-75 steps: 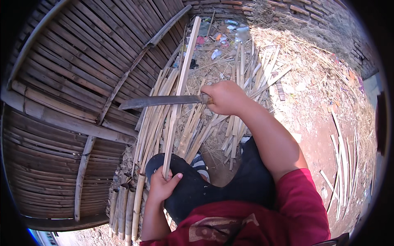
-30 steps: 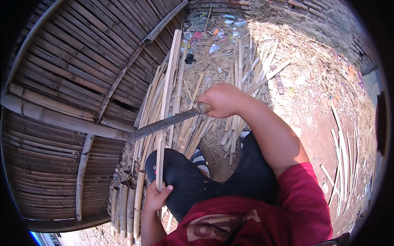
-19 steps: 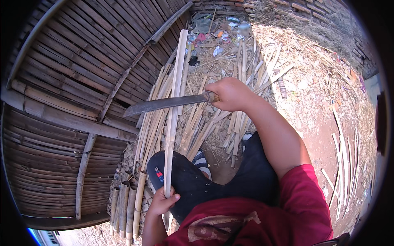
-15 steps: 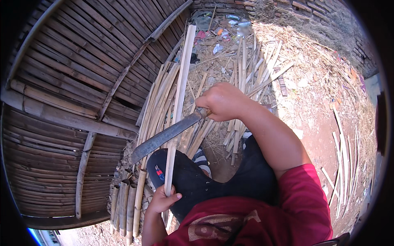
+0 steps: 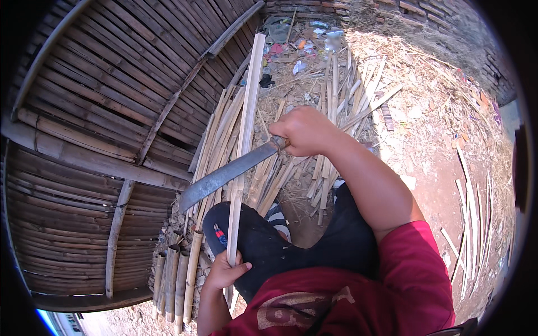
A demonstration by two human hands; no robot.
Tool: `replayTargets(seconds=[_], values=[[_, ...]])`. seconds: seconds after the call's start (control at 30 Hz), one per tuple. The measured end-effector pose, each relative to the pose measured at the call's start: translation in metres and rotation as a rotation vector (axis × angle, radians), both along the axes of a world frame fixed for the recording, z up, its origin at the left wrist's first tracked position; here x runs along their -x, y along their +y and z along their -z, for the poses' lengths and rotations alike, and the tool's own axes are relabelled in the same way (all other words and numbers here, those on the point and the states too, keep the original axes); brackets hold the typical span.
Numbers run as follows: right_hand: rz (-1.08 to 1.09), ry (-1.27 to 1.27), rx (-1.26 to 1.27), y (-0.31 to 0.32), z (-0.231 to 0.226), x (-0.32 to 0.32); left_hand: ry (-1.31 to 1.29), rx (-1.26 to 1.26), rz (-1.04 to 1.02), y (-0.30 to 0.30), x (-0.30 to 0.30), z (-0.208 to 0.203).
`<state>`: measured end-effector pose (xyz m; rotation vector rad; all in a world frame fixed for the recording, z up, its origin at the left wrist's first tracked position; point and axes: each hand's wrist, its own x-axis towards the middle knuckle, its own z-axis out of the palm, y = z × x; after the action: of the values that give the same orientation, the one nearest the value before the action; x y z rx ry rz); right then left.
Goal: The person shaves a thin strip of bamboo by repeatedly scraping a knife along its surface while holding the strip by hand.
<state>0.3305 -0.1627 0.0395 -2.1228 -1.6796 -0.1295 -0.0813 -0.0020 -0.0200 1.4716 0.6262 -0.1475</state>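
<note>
Bamboo-slat walling rose on your left, and a brick wall closed off the far end of the straw-littered ground. Your right hand was clenched around the machete by its handle, blade slanting down leftward across the bamboo strip; whether steel touched bamboo could not be told. Your left hand grasped that strip near its lower end, and the rest ran over your dark-trousered left thigh and away from you.

Working the blade along the strip well probably called for a shallow, steady angle, a firm lower grip against twisting, and strokes ending well short of your left fingers and thigh.

Pale printing crossed your crimson T-shirt, partly lost in folds; no readable label showed on the machete.
</note>
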Motion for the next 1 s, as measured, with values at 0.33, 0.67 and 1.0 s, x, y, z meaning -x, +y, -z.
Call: replayTargets(seconds=[0.33,0.67,1.0], values=[[0.181,0.213,-0.033,-0.023,0.001,-0.019,0.036,-0.154,-0.012,-0.010,-0.010,-0.001],[0.416,0.324,-0.232,-0.041,0.017,-0.069,0.063,-0.263,-0.020,-0.021,-0.015,-0.012],[0.095,0.152,0.063,-0.023,-0.016,-0.011,0.055,-0.308,-0.031,-0.027,-0.011,-0.008]])
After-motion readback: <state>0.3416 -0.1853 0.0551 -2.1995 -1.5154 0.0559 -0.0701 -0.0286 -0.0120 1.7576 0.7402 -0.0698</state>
